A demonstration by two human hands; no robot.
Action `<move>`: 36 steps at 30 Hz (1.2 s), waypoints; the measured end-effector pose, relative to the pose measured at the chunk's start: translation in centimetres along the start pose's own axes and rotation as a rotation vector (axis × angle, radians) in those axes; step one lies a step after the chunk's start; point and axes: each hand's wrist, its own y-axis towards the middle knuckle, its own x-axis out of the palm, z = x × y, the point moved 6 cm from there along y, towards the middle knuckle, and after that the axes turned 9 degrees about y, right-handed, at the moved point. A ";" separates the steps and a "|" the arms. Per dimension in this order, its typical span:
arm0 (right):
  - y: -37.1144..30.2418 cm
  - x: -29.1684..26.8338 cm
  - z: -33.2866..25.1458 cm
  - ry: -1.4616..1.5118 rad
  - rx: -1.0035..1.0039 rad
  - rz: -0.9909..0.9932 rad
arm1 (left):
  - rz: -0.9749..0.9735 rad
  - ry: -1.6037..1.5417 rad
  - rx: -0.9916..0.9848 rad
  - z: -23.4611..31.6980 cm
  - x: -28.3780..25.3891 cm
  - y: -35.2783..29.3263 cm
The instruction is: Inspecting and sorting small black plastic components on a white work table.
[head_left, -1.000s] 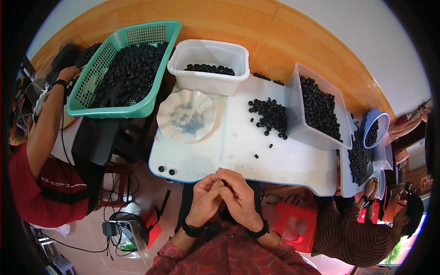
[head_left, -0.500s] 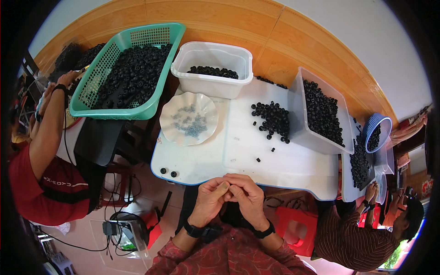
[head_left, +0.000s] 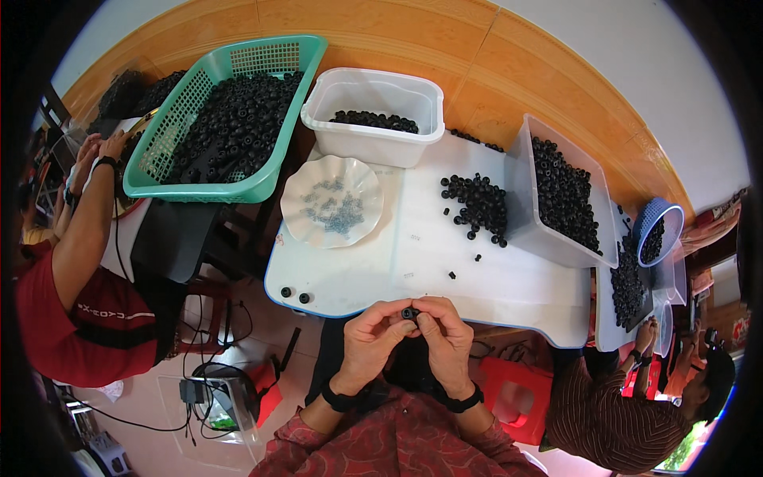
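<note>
Just past the near table edge, both hands meet on a small round black part (head_left: 409, 313) with a hole in its end. My left hand (head_left: 367, 343) pinches it from one side, thumb and fingers closed. From the other side my right hand (head_left: 447, 343) grips it with fingertips and thumb. Two similar black parts (head_left: 295, 295) sit at the table's near left corner. Farther back, a wavy-rimmed white plate (head_left: 366, 181) holds small clear bluish pieces (head_left: 342, 216). A loose heap of black parts (head_left: 481, 208) lies right of the plate, with single ones (head_left: 452, 275) nearer me.
Behind the plate stands a white tub (head_left: 369, 149) with black parts; a translucent bin (head_left: 524, 215) of them is at the right. A green basket (head_left: 238, 192) stands far left. Co-workers sit left (head_left: 95, 318) and right (head_left: 620, 413); a red stool (head_left: 517, 389) is beside me.
My fingers have parted slightly and turned, and the black part now shows between them. My hands shifted slightly right. The left co-worker's hands moved a little.
</note>
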 end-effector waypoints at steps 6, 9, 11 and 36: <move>-0.1 -0.1 0.0 0.017 -0.003 -0.014 | 0.017 0.070 0.002 0.0 -0.1 -0.1; 0.0 0.1 -0.2 0.030 0.005 -0.007 | 0.023 0.044 -0.035 -0.4 -0.2 -0.1; 0.1 0.1 -0.1 0.029 0.011 0.002 | 0.036 0.020 -0.036 -0.4 0.0 0.0; 1.0 0.1 -1.1 -0.364 -0.162 0.040 | 0.111 0.167 -0.031 -0.8 -0.6 0.7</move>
